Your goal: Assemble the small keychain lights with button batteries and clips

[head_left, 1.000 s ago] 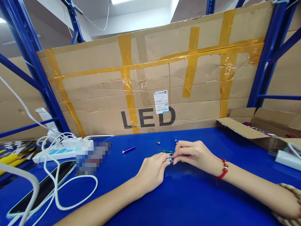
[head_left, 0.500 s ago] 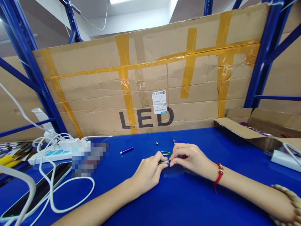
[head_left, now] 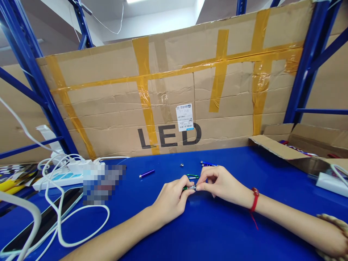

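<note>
Between thumb and fingers, my left hand [head_left: 170,197] pinches a small green and silver tube [head_left: 191,187], whose kind I cannot make out. My right hand [head_left: 220,183] is closed at the tube's right end, its fingertips covering that end. Just behind the fingers lie green metal pieces, one shaped like a carabiner clip [head_left: 193,175]. Blue metal tubes [head_left: 208,164] rest beyond my right hand, partly hidden by it. A tiny silver cap [head_left: 182,165] stands farther back. To the left lies a purple metal tube [head_left: 147,173] with a silver end.
White cables, a power strip [head_left: 63,178] and a phone [head_left: 40,221] take up the left side of the blue table [head_left: 217,232]. An open cardboard box [head_left: 288,148] and a white block [head_left: 330,185] stand at the right. A large cardboard sheet [head_left: 168,94] closes off the back.
My right wrist has turned slightly and the bracelet's loose string has swung right. My right fingertips have shifted a little at the tube's end; my left hand has stayed put.
</note>
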`<action>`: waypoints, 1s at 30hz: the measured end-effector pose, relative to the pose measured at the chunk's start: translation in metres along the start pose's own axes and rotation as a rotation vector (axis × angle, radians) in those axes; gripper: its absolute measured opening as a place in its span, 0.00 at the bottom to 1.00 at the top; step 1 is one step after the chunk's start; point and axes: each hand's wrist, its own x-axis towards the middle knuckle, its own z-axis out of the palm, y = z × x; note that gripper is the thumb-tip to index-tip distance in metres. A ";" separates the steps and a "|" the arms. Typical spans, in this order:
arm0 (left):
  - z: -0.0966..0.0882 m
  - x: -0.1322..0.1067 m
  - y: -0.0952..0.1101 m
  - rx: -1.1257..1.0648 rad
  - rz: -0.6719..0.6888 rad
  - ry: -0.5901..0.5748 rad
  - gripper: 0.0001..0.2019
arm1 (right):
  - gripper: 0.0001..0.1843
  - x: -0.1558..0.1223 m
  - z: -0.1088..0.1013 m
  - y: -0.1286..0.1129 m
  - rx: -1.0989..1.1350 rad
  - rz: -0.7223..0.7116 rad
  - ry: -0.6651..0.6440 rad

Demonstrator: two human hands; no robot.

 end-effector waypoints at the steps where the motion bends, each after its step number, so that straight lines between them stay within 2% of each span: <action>1: 0.000 0.000 0.000 0.000 -0.003 0.005 0.04 | 0.18 0.000 0.000 0.000 0.011 0.014 -0.001; 8: 0.002 0.000 0.000 -0.008 -0.006 0.019 0.04 | 0.17 0.000 0.002 0.001 0.031 0.058 0.001; 13: 0.000 0.001 0.003 -0.041 -0.030 -0.014 0.02 | 0.17 0.001 0.002 0.004 0.036 0.078 0.009; 21: -0.002 0.003 0.006 -0.020 -0.015 -0.028 0.08 | 0.19 0.004 0.000 0.005 0.073 0.150 0.004; 30: -0.002 0.000 0.004 -0.009 0.048 -0.081 0.04 | 0.14 0.005 -0.003 0.008 0.097 0.208 -0.151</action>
